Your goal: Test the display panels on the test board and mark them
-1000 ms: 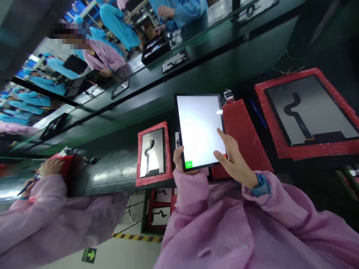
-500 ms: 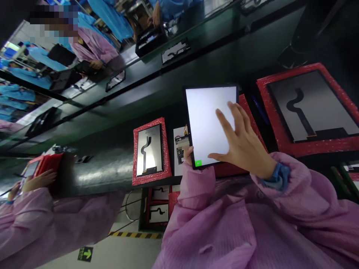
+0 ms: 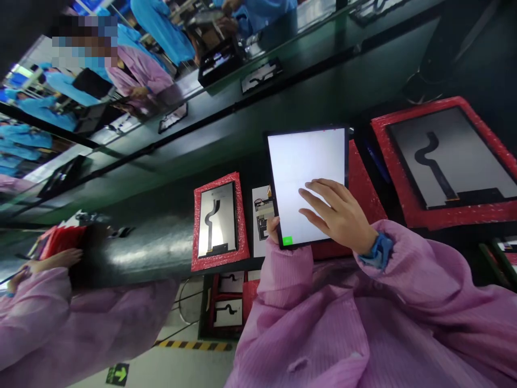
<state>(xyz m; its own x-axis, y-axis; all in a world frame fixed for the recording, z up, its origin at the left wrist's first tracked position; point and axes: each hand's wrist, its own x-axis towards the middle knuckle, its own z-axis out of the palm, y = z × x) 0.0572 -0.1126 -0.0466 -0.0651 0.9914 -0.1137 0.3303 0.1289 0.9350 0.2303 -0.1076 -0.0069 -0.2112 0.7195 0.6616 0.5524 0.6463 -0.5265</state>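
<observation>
A lit display panel [image 3: 301,161] with a white screen and a small green patch at its lower left corner is tilted up in front of me. My left hand [image 3: 273,228] grips it by the lower left edge, the thumb on the front and the other fingers hidden behind. Over the lower right part of the screen is my right hand [image 3: 339,215], fingers stretched out and holding nothing; whether the fingertips touch the glass I cannot tell. Behind the panel lie a circuit board [image 3: 262,216] on a white sheet and a red foam sheet [image 3: 365,186].
Left of the panel, a screen with a curved black ribbon cable [image 3: 210,221] lies on red foam. A larger similar screen [image 3: 476,156] lies at right. A crate [image 3: 205,315] with more screens stands below the bench. A co-worker's hand [image 3: 60,260] is at far left.
My right hand has moved down and left over the screen, its fingers less widely spread. The panel stays in my left hand. The whole view has shifted slightly.
</observation>
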